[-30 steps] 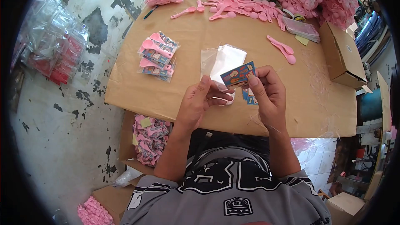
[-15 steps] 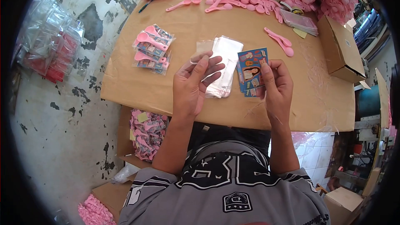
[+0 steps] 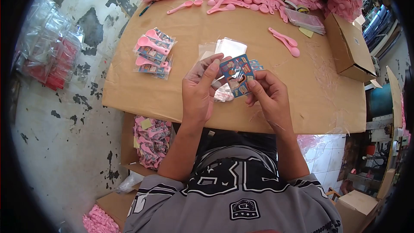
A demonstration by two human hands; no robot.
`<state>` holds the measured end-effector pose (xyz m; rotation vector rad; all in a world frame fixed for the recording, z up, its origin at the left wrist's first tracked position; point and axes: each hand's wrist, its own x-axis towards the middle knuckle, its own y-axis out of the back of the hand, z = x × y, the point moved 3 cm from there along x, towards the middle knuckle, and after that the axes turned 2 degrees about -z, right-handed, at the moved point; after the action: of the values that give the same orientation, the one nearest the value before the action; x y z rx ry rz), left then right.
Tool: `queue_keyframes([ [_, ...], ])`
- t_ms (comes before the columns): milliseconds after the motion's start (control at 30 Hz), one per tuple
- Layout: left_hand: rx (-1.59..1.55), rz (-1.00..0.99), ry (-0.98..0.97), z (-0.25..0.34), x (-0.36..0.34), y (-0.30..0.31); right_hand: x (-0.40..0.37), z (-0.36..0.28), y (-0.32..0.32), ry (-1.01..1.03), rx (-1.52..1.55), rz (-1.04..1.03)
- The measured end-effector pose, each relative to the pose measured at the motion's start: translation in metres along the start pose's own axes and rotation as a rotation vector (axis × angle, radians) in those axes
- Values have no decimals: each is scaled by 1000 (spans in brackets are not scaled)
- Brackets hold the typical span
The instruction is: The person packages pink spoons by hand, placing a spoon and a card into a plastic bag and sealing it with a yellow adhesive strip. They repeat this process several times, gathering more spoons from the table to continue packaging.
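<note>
My right hand (image 3: 271, 97) pinches a blue printed card (image 3: 238, 76) by its right edge, thumb in front. My left hand (image 3: 199, 88) is at the card's left side, thumb and fingers closed on a clear plastic bag (image 3: 219, 80) that is hard to make out. The card's left edge meets the bag near my left fingertips; how far it is inside cannot be told. Beneath the hands lies a stack of clear bags (image 3: 233, 47), partly covered. More blue cards (image 3: 256, 65) show behind the held card.
Bagged pink spoons with cards (image 3: 153, 51) lie at the left. Loose pink spoons (image 3: 241, 0) are heaped at the back; a pair of spoons (image 3: 284, 41) lies at the right. A cardboard box (image 3: 349, 47) stands on the table's right edge. Below left, a box holds packed spoons (image 3: 151, 140).
My right hand has moved left, bringing a card from above the card stack to my left hand. The other cards now lie on the table. My left hand has barely shifted.
</note>
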<state>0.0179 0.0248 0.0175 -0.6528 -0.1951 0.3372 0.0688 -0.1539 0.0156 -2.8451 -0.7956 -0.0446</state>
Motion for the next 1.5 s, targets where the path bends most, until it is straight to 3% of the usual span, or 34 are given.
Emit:
queue_keyframes([
  [267, 66, -64, 48, -3, -2, -3, -3, -4, 6, -119, -91, -75],
  [567, 131, -115, 37, -6, -3, -7, 2, 1, 14, -91, 46, 9],
  [867, 140, -160, 22, -16, -12, -25, -3, 5, -17, 98, 224, 132],
  [1033, 133, -154, 29, -18, -11, -25, -5, 8, -17, 49, 218, 43],
  [1500, -374, -173, -67, -6, -8, -35, -15, 12, -31, -37, 252, 131],
])
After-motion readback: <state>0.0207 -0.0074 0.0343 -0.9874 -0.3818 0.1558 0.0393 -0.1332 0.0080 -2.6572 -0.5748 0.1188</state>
